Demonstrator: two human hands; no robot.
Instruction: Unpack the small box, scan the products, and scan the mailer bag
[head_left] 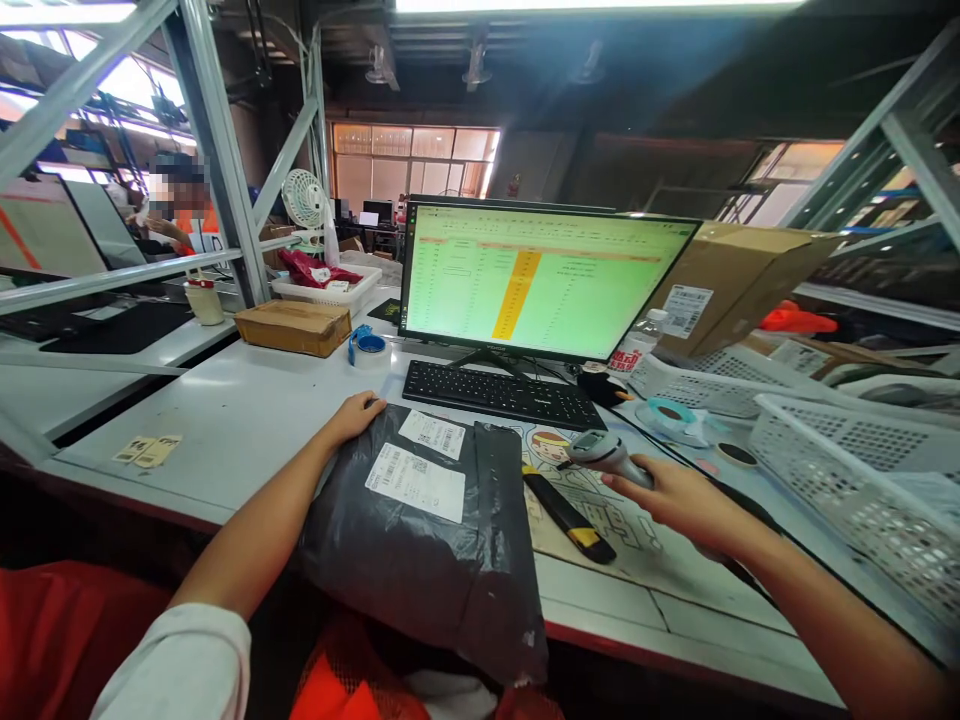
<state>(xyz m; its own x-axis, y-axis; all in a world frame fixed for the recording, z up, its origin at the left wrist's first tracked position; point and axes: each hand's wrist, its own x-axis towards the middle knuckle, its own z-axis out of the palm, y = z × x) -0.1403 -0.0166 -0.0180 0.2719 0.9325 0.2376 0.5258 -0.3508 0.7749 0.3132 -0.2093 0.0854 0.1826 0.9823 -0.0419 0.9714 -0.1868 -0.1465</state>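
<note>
A black plastic mailer bag (pixel 420 560) with two white shipping labels (pixel 417 482) lies on the table edge in front of me. My left hand (pixel 352 415) rests on the bag's far left corner, fingers curled down on it. My right hand (pixel 679 498) is wrapped round the handle of a grey barcode scanner (pixel 602 450), whose head points left toward the bag. A black and yellow utility knife (pixel 568 518) lies between the bag and my right hand.
Behind the bag stand a black keyboard (pixel 499 392) and a monitor (pixel 536 282) with a green spreadsheet. White baskets (pixel 847 480) and a cardboard box (pixel 739 280) fill the right side. A small box (pixel 294 326), blue tape (pixel 367 345) and another person (pixel 180 205) are at the left.
</note>
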